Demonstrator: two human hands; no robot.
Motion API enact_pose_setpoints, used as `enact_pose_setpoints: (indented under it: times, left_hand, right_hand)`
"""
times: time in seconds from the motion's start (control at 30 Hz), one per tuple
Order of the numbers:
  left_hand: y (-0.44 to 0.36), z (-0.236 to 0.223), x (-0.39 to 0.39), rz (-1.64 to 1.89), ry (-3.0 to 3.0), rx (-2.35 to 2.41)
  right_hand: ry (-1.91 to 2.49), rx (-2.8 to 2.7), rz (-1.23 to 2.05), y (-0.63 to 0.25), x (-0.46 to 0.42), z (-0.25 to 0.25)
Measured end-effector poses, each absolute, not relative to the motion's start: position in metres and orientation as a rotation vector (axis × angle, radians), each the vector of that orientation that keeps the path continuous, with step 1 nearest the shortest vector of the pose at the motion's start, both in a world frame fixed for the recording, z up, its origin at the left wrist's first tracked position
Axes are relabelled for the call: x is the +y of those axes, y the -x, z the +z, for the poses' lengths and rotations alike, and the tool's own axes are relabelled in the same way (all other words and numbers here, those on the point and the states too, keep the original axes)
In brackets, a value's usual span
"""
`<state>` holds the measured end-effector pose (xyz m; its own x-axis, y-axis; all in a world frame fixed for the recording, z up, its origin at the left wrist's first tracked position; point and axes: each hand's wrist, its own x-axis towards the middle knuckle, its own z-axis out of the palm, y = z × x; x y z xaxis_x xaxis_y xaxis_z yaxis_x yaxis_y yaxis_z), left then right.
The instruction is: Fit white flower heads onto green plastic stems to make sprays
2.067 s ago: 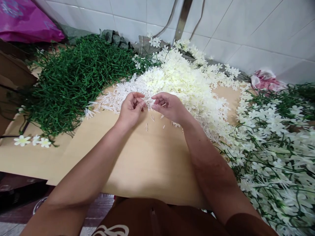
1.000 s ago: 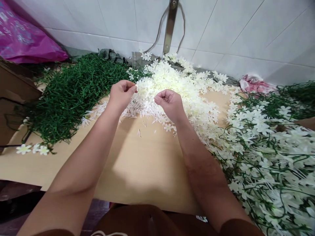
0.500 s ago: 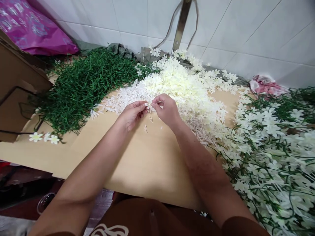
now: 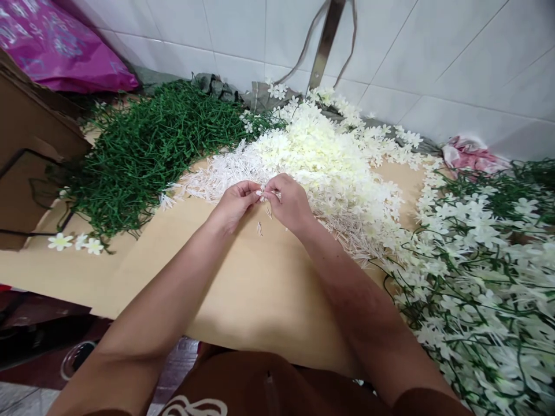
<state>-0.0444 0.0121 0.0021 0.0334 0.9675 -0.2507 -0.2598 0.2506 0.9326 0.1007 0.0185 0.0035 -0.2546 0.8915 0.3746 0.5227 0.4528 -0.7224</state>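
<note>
My left hand (image 4: 237, 203) pinches a small white artificial flower (image 4: 261, 195) between thumb and fingertips. Closed on the same flower from the other side is my right hand (image 4: 288, 201), its fingertips hiding most of the petals. Both hands meet over the near edge of a heap of thin white stamens (image 4: 229, 169). Behind them rises a pile of loose cream-white blossoms (image 4: 323, 141). A few stamen bits (image 4: 259, 227) lie on the brown board (image 4: 264, 289) just below my hands.
Green plastic stems (image 4: 160, 144) are heaped at left, beside a cardboard box (image 4: 39, 133). Flowers on green stems (image 4: 485, 289) cover the right side. A pink bag (image 4: 65, 52) and a tiled wall (image 4: 243, 29) stand behind. Three blossoms (image 4: 78, 242) lie at left.
My hands have drawn closer together around the flower, and the right fingers now cover more of it. The whole view has shifted slightly.
</note>
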Motion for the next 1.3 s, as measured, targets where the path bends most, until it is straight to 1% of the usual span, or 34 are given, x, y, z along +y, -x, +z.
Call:
enact_pose_setpoints:
  times: [0.2,0.3,0.4,0.47,0.53,0.6,0.77,0.87,0.93,1.07,1.17,1.23,1.3]
  left_hand:
    - [0.044,0.008,0.008,1.112,-0.849,1.048]
    - [0.045,0.012,0.012,1.083,-0.974,1.144]
    - [0.065,0.017,0.029,1.071,-1.321,1.428]
    - [0.088,0.02,0.045,1.08,-1.681,1.775]
    - [0.113,0.02,0.062,0.923,-1.924,2.129]
    - [0.132,0.018,0.077,0.693,-2.055,2.308]
    - [0.134,0.009,0.104,0.293,-2.35,2.291]
    - [0.128,0.009,0.114,0.221,-2.405,2.277]
    - [0.13,0.012,0.119,0.297,-2.406,2.256]
    - [0.141,0.026,0.123,0.577,-2.308,2.236]
    - [0.15,0.045,0.128,1.049,-1.996,2.226]
    - [0.153,0.063,0.132,1.397,-1.747,2.055]
    - [0.152,0.081,0.131,1.618,-1.581,1.825]
  right_hand:
    - [1.091,-1.623,1.036,-0.1,0.022,-0.003]
    - [1.106,-1.557,1.105,-0.1,0.022,-0.002]
    - [1.117,-1.525,1.099,-0.1,0.021,-0.001]
    - [1.126,-1.513,1.098,-0.099,0.02,-0.001]
    - [1.133,-1.503,1.104,-0.099,0.021,-0.002]
    - [1.139,-1.508,1.105,-0.1,0.021,-0.002]
    - [1.158,-1.546,1.098,-0.099,0.022,-0.008]
    - [1.173,-1.554,1.095,-0.1,0.024,-0.012]
    - [1.18,-1.556,1.09,-0.101,0.026,-0.013]
    - [1.175,-1.533,1.114,-0.102,0.027,-0.012]
    - [1.141,-1.515,1.152,-0.1,0.026,-0.011]
    - [1.131,-1.511,1.154,-0.1,0.026,-0.012]
    - [1.125,-1.505,1.145,-0.1,0.026,-0.011]
